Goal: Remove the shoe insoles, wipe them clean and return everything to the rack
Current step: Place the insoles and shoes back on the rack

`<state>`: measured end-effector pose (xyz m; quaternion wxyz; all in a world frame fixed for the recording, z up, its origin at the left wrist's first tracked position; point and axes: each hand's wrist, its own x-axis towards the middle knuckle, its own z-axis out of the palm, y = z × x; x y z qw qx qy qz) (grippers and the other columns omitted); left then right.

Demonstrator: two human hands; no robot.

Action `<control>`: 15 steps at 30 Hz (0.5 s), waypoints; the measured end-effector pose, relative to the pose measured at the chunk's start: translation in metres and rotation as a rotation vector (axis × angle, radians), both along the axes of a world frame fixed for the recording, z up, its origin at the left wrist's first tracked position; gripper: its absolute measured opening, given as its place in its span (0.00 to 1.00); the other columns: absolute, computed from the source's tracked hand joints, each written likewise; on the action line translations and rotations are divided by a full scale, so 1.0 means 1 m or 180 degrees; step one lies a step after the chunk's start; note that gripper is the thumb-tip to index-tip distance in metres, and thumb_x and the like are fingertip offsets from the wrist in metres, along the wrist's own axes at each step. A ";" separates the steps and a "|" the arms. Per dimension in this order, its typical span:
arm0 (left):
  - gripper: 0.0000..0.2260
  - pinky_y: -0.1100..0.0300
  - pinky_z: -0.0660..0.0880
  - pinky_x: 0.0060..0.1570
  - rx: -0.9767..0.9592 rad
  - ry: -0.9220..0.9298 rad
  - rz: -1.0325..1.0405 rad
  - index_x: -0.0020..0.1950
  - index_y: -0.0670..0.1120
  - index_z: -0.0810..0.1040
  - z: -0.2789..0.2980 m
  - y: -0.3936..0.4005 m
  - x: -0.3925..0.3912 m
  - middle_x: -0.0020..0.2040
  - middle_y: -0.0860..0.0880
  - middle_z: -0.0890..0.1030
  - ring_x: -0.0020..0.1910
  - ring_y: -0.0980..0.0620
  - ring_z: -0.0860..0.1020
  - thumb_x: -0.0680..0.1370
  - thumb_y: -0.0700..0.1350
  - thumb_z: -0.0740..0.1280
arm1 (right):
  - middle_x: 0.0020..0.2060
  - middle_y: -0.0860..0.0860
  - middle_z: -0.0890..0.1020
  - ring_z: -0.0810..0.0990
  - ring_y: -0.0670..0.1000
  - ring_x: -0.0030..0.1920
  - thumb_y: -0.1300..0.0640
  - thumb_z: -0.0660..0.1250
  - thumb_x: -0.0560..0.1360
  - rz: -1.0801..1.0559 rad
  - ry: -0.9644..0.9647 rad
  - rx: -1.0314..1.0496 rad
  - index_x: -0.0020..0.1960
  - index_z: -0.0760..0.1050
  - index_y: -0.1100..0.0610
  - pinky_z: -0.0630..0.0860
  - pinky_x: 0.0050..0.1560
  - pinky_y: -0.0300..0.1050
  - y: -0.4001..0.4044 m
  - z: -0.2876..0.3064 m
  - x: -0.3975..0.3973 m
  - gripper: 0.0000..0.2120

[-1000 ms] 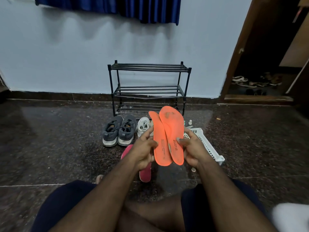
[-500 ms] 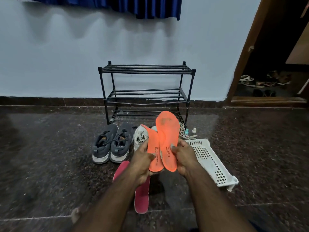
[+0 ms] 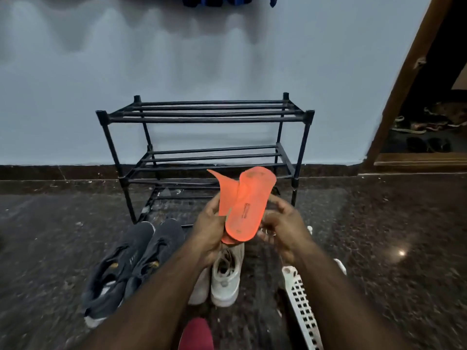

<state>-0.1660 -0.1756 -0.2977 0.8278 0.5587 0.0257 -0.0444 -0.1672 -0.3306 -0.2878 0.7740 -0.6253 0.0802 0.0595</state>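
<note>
While the left hand [image 3: 211, 224] is gripping both orange insoles [image 3: 243, 203], the right hand's [image 3: 283, 224] fingers, seemingly loose, should be steadying them above the white shoes [image 3: 225, 274].

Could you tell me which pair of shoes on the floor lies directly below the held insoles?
The white pair, right of the dark grey pair.

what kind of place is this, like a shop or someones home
Most likely a home, by a doorway: a small black shoe rack stands against a plain wall, shoes such as the grey pair sit on a dark stone floor, and more footwear lies past the wooden door frame.
</note>
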 end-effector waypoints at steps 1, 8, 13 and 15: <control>0.18 0.56 0.80 0.32 0.0037 0.0011 0.0029 0.66 0.50 0.79 -0.001 -0.001 0.017 0.53 0.44 0.85 0.38 0.49 0.84 0.80 0.34 0.66 | 0.35 0.52 0.81 0.77 0.48 0.30 0.71 0.58 0.75 -0.0011 -0.0025 -0.0023 0.61 0.76 0.50 0.76 0.36 0.46 0.000 0.002 0.016 0.23; 0.32 0.42 0.83 0.46 0.0530 -0.0144 0.0215 0.69 0.54 0.77 -0.001 -0.001 0.120 0.56 0.47 0.85 0.52 0.43 0.84 0.76 0.23 0.56 | 0.42 0.53 0.82 0.79 0.51 0.37 0.61 0.64 0.76 0.0055 -0.0193 -0.0420 0.53 0.76 0.46 0.75 0.32 0.42 0.008 0.025 0.110 0.11; 0.33 0.29 0.77 0.52 0.0858 -0.0144 0.0160 0.69 0.60 0.75 -0.004 0.006 0.150 0.57 0.50 0.85 0.57 0.40 0.82 0.77 0.26 0.57 | 0.42 0.54 0.83 0.81 0.52 0.36 0.40 0.60 0.79 -0.0150 0.0215 -0.0189 0.55 0.76 0.52 0.77 0.33 0.44 0.007 0.024 0.147 0.17; 0.33 0.29 0.77 0.52 0.0856 -0.0066 0.0117 0.70 0.61 0.74 -0.014 0.008 0.146 0.58 0.50 0.84 0.57 0.40 0.83 0.77 0.26 0.57 | 0.36 0.53 0.85 0.83 0.51 0.33 0.35 0.62 0.76 -0.0208 0.0387 -0.0037 0.54 0.76 0.53 0.79 0.33 0.45 0.011 0.015 0.151 0.22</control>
